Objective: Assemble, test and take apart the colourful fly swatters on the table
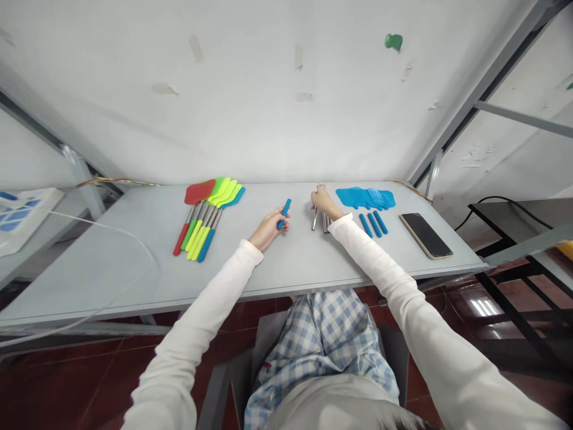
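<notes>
My left hand (267, 230) is closed around a blue handle (283, 214), tilted up and to the right above the middle of the table. To its right, my right hand (323, 200) pinches a thin metal tube (314, 219). More metal tubes (326, 224) lie on the table just beside it, partly hidden by my wrist. Three loose blue handles (373, 224) rest side by side to the right of that wrist. Behind them is an overlapping group of flat blue spatula heads (366, 197). Several whole spatulas (200, 224) in red, green, yellow and blue lie fanned together on the left.
A dark-screened phone (426, 235) lies on the right part of the grey table (147, 280). A white cable (134, 236) crosses the left side towards a white and blue box (27, 218). Metal frame posts stand at both ends, and a wall rises behind.
</notes>
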`<state>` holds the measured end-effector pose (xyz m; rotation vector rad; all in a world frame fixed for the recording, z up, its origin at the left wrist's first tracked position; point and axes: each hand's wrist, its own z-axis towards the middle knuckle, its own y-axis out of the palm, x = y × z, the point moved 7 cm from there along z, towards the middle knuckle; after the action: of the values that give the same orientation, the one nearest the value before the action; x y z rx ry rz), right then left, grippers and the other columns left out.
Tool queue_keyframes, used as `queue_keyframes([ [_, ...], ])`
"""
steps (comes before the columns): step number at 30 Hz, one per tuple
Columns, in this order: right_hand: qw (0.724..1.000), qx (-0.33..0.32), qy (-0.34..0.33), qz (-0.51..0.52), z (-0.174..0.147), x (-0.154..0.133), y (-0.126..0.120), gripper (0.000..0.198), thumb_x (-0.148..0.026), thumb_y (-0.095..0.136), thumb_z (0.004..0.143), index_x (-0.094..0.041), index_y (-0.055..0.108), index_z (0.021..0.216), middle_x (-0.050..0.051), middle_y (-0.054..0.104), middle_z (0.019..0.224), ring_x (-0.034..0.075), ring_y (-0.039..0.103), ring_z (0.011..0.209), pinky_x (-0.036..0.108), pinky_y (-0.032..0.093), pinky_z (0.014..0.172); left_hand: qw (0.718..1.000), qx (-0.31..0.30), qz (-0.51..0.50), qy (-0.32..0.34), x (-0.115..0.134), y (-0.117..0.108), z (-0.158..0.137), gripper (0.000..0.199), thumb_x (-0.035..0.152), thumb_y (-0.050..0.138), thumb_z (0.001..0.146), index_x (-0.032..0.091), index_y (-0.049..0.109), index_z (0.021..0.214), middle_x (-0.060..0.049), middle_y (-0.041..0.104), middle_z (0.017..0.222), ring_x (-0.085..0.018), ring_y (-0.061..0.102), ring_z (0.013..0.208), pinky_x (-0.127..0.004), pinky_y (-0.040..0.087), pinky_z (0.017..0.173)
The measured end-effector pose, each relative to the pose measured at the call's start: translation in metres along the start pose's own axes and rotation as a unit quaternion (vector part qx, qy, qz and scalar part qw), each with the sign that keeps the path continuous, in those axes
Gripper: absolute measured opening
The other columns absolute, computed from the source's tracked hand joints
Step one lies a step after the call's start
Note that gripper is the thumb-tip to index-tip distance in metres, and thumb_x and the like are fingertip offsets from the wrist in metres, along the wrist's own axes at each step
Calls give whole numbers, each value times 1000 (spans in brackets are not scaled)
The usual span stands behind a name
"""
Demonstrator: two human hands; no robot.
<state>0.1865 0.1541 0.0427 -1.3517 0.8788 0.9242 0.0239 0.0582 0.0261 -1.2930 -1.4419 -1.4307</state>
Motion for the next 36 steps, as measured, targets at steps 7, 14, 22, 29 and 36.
queue_keyframes([
  [7, 932, 73, -64, -350, -30, -6, 9, 62, -10, 45, 81, 6, 32, 139, 34, 47, 126, 39, 43, 122, 54, 33, 100, 984, 52, 146, 87, -2, -4, 12, 58, 13, 52, 77, 17, 38, 133, -7, 63, 105, -10, 64, 77, -27, 50, 76],
  [14, 993, -26, -95, -57, -69, -24, 15, 52, -51, 18, 97, -20, 60, 98, 8, 63, 94, 19, 59, 92, 37, 45, 88, 950, 10, 255, 179, -2, 19, 10, 55, 17, 54, 81, 16, 36, 132, -9, 66, 104, -17, 67, 94, -37, 46, 94],
  [22, 993, 1, -119, 7, -67, -16, -21, 29, -46, 40, 92, -20, 51, 90, 2, 64, 92, 11, 59, 64, 27, 46, 68, 887, -16, 412, 209, 4, 12, -14, 55, 32, 47, 89, 16, 30, 138, -15, 59, 121, -19, 60, 108, -37, 46, 95],
  [29, 948, 110, -58, -294, -68, 33, -120, 30, -39, 44, 93, -15, 57, 104, 10, 67, 83, 21, 60, 74, 30, 41, 69, 682, 326, 649, 88, 30, -116, -43, 48, 27, 48, 82, 0, 48, 123, -31, 45, 127, -42, 41, 123, -56, 33, 99],
  [36, 831, 108, -73, -541, -85, 52, -115, 31, -29, 45, 91, -9, 59, 110, 21, 65, 97, 31, 56, 96, 37, 35, 81, 640, 324, 693, 73, 29, -123, -48, 42, 28, 44, 83, 6, 53, 118, -27, 50, 121, -43, 44, 117, -57, 34, 94],
])
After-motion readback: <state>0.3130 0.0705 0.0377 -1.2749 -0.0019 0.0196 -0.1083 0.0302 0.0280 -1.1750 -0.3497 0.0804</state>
